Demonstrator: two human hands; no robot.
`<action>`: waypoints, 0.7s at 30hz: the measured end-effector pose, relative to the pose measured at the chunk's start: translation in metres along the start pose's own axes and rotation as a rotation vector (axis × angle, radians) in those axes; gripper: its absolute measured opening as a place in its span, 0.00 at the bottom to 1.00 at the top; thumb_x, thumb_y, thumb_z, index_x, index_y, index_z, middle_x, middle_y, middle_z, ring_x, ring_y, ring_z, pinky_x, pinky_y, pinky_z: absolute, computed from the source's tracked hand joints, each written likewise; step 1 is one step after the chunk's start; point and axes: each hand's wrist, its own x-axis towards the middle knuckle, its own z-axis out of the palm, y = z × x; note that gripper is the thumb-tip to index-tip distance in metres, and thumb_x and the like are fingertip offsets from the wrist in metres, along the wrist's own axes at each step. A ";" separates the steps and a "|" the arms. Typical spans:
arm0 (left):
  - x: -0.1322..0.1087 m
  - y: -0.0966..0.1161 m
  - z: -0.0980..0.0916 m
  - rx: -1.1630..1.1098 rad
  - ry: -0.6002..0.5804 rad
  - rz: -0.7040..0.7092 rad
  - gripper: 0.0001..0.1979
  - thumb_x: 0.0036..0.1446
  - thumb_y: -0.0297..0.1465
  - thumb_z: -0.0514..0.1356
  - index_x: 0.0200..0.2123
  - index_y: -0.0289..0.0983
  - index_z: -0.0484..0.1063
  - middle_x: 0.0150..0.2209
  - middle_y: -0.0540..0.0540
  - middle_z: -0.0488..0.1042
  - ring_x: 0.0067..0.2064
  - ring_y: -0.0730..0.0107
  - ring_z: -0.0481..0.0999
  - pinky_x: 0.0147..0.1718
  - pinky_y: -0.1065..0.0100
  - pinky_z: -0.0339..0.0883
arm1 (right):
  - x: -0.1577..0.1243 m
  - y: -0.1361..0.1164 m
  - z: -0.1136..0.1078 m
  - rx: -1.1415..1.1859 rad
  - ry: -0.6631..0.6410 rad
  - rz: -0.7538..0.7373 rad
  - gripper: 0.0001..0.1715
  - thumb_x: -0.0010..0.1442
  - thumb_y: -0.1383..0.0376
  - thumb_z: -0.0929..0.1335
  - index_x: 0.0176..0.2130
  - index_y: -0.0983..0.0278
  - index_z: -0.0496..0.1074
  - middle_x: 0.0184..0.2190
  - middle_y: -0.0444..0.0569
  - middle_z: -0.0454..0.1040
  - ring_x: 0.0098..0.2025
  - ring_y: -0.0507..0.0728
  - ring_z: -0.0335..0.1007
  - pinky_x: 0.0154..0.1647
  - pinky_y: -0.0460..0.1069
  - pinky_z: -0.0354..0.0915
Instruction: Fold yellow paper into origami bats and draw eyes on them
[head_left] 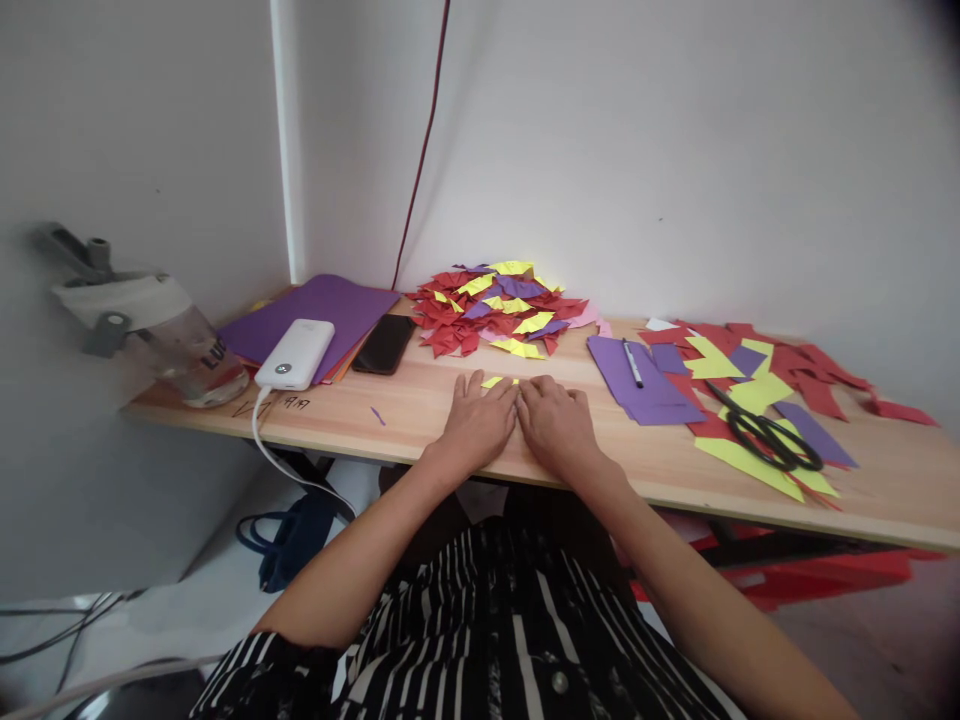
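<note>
Near the front edge of the wooden table, my left hand [478, 425] and my right hand [556, 422] meet with their fingertips on a small yellow paper piece [491, 381]. Both hold it down against the tabletop. Only its far edge shows; the fingers cover the rest. Left fingers are slightly apart at the tips, while those of the right are bent over the paper. Just beyond lies a heap of folded paper pieces [534, 322] in red, yellow, purple and pink.
To the right lie purple paper [609, 370] with a pen [633, 363], cut paper strips [757, 393] and black scissors [765, 437]. Leftward are a phone [384, 345], a cabled power bank [298, 352], purple sheets [337, 303] and a bottle [184, 345]. A wall stands behind.
</note>
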 end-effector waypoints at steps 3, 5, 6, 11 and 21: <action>-0.001 0.000 0.001 0.000 0.001 -0.011 0.23 0.65 0.34 0.46 0.61 0.41 0.62 0.62 0.49 0.63 0.64 0.39 0.54 0.60 0.39 0.47 | 0.000 -0.001 -0.001 -0.008 -0.003 0.002 0.23 0.70 0.61 0.53 0.55 0.66 0.65 0.52 0.59 0.68 0.50 0.61 0.66 0.47 0.55 0.52; -0.001 0.000 0.002 0.001 0.009 -0.020 0.23 0.65 0.35 0.46 0.61 0.42 0.62 0.62 0.50 0.63 0.64 0.39 0.53 0.60 0.38 0.46 | 0.001 -0.001 -0.001 -0.012 -0.004 0.004 0.23 0.69 0.62 0.53 0.55 0.66 0.65 0.51 0.59 0.68 0.50 0.61 0.66 0.47 0.55 0.52; -0.002 0.001 0.002 0.004 0.015 -0.024 0.22 0.65 0.35 0.46 0.61 0.43 0.63 0.62 0.50 0.63 0.64 0.38 0.53 0.60 0.38 0.46 | 0.001 -0.001 0.000 -0.014 -0.005 0.004 0.23 0.69 0.62 0.53 0.55 0.66 0.65 0.51 0.59 0.69 0.50 0.61 0.66 0.47 0.55 0.52; -0.003 0.002 0.003 0.028 0.048 -0.056 0.21 0.64 0.36 0.48 0.59 0.44 0.65 0.61 0.46 0.65 0.63 0.37 0.56 0.60 0.37 0.44 | 0.001 -0.001 0.001 -0.019 -0.003 0.002 0.23 0.69 0.62 0.53 0.58 0.64 0.64 0.51 0.59 0.68 0.50 0.62 0.66 0.48 0.55 0.53; -0.002 0.002 0.006 0.026 0.031 -0.086 0.24 0.64 0.36 0.47 0.61 0.34 0.61 0.59 0.40 0.68 0.63 0.36 0.56 0.60 0.36 0.44 | 0.003 -0.004 -0.003 -0.043 -0.024 0.001 0.23 0.68 0.62 0.56 0.59 0.58 0.63 0.51 0.59 0.68 0.49 0.64 0.66 0.47 0.57 0.54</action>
